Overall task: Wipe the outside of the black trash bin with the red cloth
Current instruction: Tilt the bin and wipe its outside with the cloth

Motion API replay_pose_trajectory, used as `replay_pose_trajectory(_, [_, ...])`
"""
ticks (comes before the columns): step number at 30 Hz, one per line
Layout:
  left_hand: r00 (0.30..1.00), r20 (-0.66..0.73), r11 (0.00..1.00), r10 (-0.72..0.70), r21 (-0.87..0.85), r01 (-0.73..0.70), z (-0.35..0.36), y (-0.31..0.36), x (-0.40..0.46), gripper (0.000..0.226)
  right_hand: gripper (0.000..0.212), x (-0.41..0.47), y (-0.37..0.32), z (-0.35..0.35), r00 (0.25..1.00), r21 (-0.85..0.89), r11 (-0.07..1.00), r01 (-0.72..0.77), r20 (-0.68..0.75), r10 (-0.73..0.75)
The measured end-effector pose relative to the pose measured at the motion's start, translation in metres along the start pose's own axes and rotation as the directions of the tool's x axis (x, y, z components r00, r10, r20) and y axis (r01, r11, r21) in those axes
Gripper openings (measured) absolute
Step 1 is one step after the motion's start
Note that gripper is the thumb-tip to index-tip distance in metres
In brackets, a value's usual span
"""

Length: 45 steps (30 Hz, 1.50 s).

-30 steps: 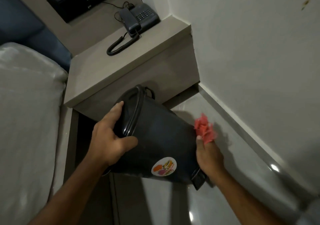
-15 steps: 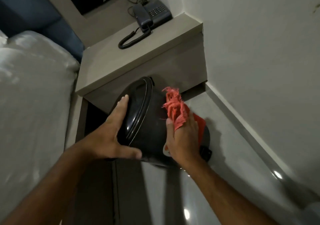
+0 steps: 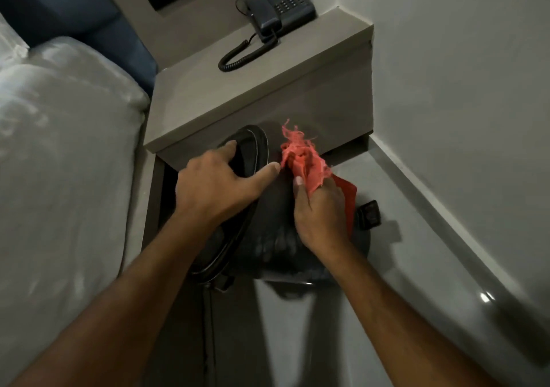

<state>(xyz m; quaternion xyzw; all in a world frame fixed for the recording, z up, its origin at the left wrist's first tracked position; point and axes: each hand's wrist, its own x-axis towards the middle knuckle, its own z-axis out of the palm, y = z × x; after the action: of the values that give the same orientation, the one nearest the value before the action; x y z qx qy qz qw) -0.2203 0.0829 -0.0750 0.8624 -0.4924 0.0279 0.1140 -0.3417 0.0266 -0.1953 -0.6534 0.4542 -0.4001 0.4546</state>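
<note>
The black trash bin (image 3: pixel 276 247) is tipped on its side just above the floor, lid end to the left, its pedal (image 3: pixel 370 212) sticking out on the right. My left hand (image 3: pixel 215 183) grips the lid rim, thumb stretched across the bin's wall. My right hand (image 3: pixel 320 211) presses the red cloth (image 3: pixel 306 163) flat against the upper side of the bin, close to the rim. A frayed corner of the cloth sticks up past my fingers. The far side of the bin is hidden.
A grey bedside shelf (image 3: pixel 238 89) overhangs the bin and carries a dark corded telephone (image 3: pixel 276 12). A white bed (image 3: pixel 59 163) runs along the left. The wall (image 3: pixel 461 104) and its skirting close off the right; glossy floor (image 3: pixel 416 267) lies below.
The bin has turned so its sticker is out of sight. My right hand slid the cloth from the bin's base end up towards the rim. My left hand shifted further over the lid.
</note>
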Motion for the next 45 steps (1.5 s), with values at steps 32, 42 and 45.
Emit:
replay_pose_trajectory(32, [0.904,0.179,0.844,0.387,-0.464,-0.270,0.022,-0.021,-0.014,0.100,0.049,0.049,0.053,-0.056,0.977,-0.153,0.971,-0.185,0.077,0.199])
replay_pose_trajectory(42, [0.988,0.156,0.851,-0.021,-0.516,0.100,0.033,-0.012,0.014,0.090,0.064,-0.023,0.062,-0.021,0.991,-0.200,0.971,0.127,-0.015,-0.133])
replay_pose_trajectory(45, [0.986,0.163,0.840,-0.045,-0.527,0.126,0.034,-0.009,0.020,0.086,0.056,-0.003,0.116,-0.057,0.965,0.001,0.978,-0.207,-0.167,0.204])
